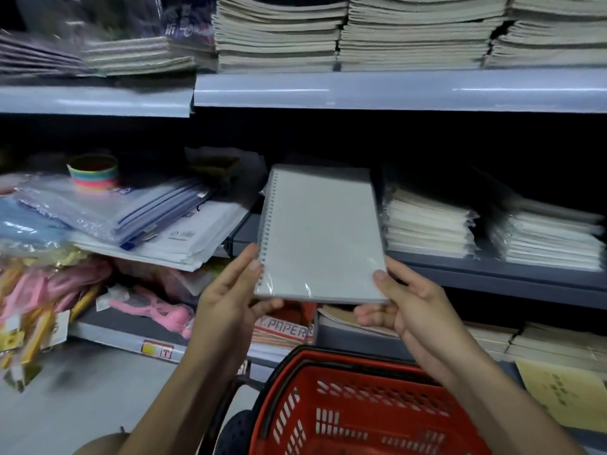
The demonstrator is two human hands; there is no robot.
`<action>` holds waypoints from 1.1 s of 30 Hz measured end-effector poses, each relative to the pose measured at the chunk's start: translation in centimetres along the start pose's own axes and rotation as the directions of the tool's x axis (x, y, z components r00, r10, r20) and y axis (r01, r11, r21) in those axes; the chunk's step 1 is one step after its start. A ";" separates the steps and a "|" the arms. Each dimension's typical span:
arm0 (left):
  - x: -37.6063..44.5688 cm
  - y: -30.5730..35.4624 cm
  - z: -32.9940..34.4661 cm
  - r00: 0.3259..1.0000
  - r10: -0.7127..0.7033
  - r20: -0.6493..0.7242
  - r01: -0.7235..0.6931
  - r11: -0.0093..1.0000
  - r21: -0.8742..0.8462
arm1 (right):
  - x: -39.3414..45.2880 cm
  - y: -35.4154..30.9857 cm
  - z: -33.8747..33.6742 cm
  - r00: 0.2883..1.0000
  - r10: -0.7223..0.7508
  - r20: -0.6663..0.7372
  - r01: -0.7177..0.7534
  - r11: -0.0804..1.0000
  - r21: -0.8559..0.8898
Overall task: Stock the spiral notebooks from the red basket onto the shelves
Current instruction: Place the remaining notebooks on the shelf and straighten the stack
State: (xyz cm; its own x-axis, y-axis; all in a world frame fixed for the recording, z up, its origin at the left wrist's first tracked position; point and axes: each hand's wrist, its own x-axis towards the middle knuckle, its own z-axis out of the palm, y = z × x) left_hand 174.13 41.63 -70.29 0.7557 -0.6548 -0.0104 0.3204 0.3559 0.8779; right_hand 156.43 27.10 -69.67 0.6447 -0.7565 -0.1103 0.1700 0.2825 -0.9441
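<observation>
A grey spiral notebook (320,231) in clear wrap, spiral on its left, is held up in front of the middle shelf (492,274). My left hand (230,297) grips its lower left corner, thumb on the cover and fingers underneath. At the lower right corner my right hand (404,300) grips it the same way. The red basket (354,405) stands below my hands on the floor; its inside is mostly hidden by my arms.
Wrapped stacks of cream notebooks (430,224) lie on the middle shelf right of the held one. The upper shelf (394,88) carries tall paper stacks. Folders (131,218) and a rainbow spring toy (93,174) crowd the left. Pink packaged items (147,303) sit lower left.
</observation>
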 end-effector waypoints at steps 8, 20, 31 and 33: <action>7.9 2.7 2.9 0.995 0.063 -0.073 -0.061 0.998 0.029 | 7.1 -2.0 2.9 0.991 0.104 -0.087 -0.085 0.977 0.197; 6.1 -0.2 1.6 0.902 0.403 -0.153 -0.278 0.815 0.508 | 6.5 1.7 1.5 0.922 -0.286 -0.260 0.283 0.958 -0.051; 14.1 0.6 3.8 0.847 0.493 -0.199 -0.289 0.741 0.606 | 13.0 1.4 4.4 0.844 -0.362 -0.396 0.361 0.929 -0.080; 15.2 0.5 4.3 0.843 0.502 -0.195 -0.292 0.731 0.616 | 14.3 1.1 4.6 0.840 -0.357 -0.409 0.360 0.930 -0.072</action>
State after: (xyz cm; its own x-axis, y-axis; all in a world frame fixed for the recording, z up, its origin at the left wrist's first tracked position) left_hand 183.33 28.94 -67.90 0.9091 -0.2431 0.3381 -0.3387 0.0409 0.9400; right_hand 169.23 19.29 -70.90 0.1758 -0.9775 0.1167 0.3365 -0.0518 -0.9402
